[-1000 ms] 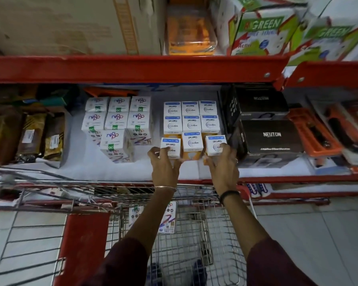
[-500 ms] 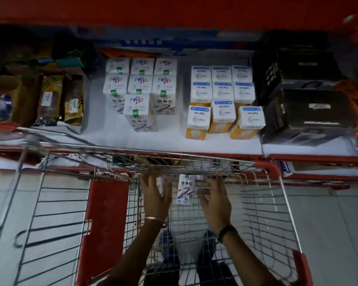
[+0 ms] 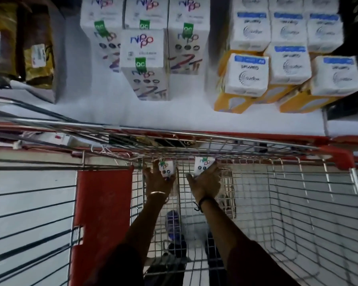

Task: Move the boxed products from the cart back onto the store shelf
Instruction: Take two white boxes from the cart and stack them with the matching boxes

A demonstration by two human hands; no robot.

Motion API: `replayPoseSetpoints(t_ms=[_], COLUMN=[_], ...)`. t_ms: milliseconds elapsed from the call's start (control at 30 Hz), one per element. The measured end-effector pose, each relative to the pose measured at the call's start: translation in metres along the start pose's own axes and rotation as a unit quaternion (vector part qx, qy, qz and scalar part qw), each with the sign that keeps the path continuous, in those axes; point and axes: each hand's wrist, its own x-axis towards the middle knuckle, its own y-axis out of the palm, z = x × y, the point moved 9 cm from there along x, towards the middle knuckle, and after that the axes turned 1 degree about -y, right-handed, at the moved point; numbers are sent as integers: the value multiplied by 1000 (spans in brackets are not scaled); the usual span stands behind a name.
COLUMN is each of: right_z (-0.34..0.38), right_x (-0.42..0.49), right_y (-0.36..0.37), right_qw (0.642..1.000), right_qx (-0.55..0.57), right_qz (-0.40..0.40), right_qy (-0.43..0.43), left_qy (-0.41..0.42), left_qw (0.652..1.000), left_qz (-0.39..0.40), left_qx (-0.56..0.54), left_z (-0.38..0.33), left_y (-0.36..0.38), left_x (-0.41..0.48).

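- Down at the near edge, both dark sleeves reach forward into the wire cart (image 3: 298,203), with a pair of shoes showing through the mesh floor below.
- Left hand (image 3: 157,180), gold bangle at the wrist, has its fingers wrapped around a small white Nippo box (image 3: 166,167) at the far end of the basket.
- Right hand (image 3: 205,182), dark band at the wrist, is clamped on a second small white Nippo box (image 3: 203,164) just beside the first; the two boxes sit apart, both hard up against the cart's far wire wall.
- Beyond the cart rim, the white store shelf (image 3: 174,114) runs across with its red front edge.
- On it, upright white Nippo cartons (image 3: 144,65) stand in the middle, one forward of the row.
- To their right, blue-labelled white-and-yellow boxes (image 3: 246,75) are stacked in tilted rows.
- Far left, brown packets (image 3: 39,62) lean in shadow.
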Motion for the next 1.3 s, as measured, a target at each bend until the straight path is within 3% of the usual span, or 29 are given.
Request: replayPoseSetpoints(t_ms=[167, 300, 433, 600, 833, 1100, 1300], right_z=[-3, -5, -4, 5, 40, 109, 176], right_x=[-3, -18, -44, -83, -143, -206, -215], right_y=[-8, -25, -42, -91, -180, -292, -335], right_qw=[997, 997, 996, 993, 966, 931, 901], right_qx=[44, 42, 47, 85, 174, 152, 111], right_qz=[-49, -33, 3, -10, -52, -161, -260], right_qy=[-32, -64, -78, -87, -184, -290, -330], left_qy=[1, -2, 45, 77, 160, 268, 292], left_qw=[998, 994, 997, 997, 980, 935, 899], left_qz=[36, 53, 44, 25, -72, -204, -305], left_qx=[54, 93, 33, -19, -91, -113, -112], left_z=[-2, -17, -40, -75, -135, -196, -225], left_y=[7, 1, -18, -59, -148, -265, -347], left_x=[5, -2, -29, -78, -147, -209, -205])
